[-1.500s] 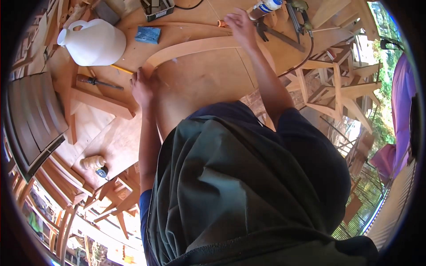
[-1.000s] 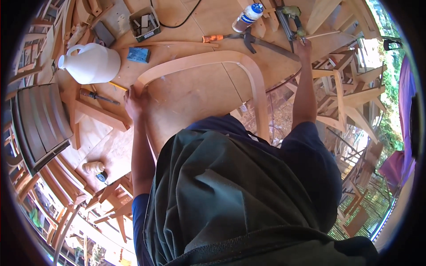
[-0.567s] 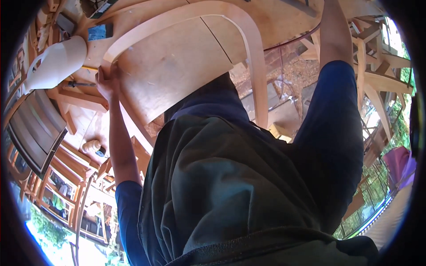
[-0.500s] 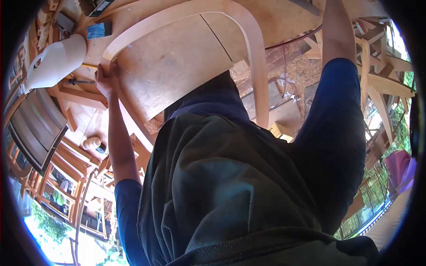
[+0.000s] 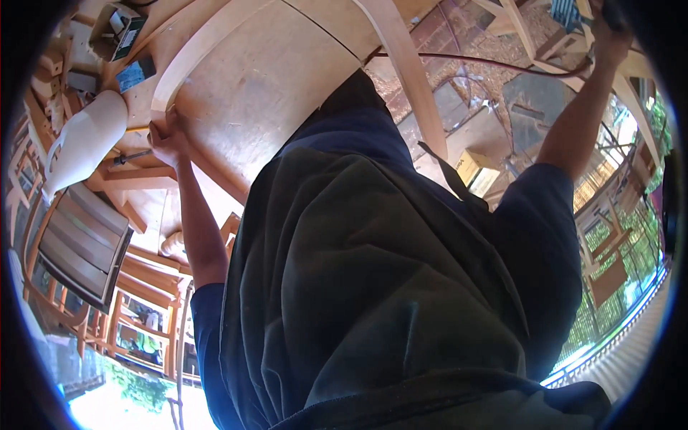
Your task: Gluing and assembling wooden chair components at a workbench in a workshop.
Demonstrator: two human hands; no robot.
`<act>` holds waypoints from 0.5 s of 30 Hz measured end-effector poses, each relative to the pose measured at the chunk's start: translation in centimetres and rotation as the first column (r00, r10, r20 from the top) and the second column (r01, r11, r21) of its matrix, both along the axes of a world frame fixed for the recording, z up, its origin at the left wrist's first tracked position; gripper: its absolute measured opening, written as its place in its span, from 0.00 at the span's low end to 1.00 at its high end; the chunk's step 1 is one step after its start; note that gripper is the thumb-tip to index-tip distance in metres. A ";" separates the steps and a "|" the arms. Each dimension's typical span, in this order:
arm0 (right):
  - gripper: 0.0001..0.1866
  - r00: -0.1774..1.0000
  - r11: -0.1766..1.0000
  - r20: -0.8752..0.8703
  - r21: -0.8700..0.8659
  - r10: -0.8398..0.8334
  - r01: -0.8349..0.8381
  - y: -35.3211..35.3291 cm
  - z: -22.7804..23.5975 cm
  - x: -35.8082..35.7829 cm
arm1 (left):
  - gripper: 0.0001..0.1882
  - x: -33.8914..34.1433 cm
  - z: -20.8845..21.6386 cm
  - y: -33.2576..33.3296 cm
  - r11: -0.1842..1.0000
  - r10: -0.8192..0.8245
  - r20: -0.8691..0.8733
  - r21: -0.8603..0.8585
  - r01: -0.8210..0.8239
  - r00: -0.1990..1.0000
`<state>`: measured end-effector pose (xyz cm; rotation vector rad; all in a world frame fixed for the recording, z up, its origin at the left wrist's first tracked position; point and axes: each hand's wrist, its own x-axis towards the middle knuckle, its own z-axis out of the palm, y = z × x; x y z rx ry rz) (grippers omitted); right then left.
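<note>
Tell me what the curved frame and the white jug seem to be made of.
Curved frame: apparently wood, seemingly unvarnished, judging by its pale tan colour and matte faces.
White jug: probably plastic, smooth with a soft sheen; its one-piece moulded look suggests it.

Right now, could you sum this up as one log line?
left fingers: holding curved wooden frame | right fingers: at dark object, grip unclear | left side: white jug, blue block | right side: red hose

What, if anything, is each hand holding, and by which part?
The left hand grips the curved wooden frame at its left bend. The right hand seems to hold a dark object; by which part cannot be told.
</note>
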<state>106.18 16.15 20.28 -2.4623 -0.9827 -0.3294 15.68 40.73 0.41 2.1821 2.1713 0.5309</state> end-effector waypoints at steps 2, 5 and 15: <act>0.20 0.985 0.989 -0.112 -0.076 -0.133 0.125 -8.6 2.7 -1.8 | 0.40 0.0 -0.1 0.1 1.000 -0.001 0.037 0.012 0.000 0.999; 0.15 0.904 0.932 -0.292 -0.277 -0.313 0.234 -20.4 5.5 -8.5 | 0.38 -0.1 -0.1 0.2 0.999 -0.041 0.044 -0.005 0.042 0.998; 0.35 0.514 0.854 -0.682 -0.400 -0.520 0.333 -27.5 14.3 -41.0 | 0.37 0.5 0.1 0.0 0.996 -0.022 0.074 -0.079 0.028 0.997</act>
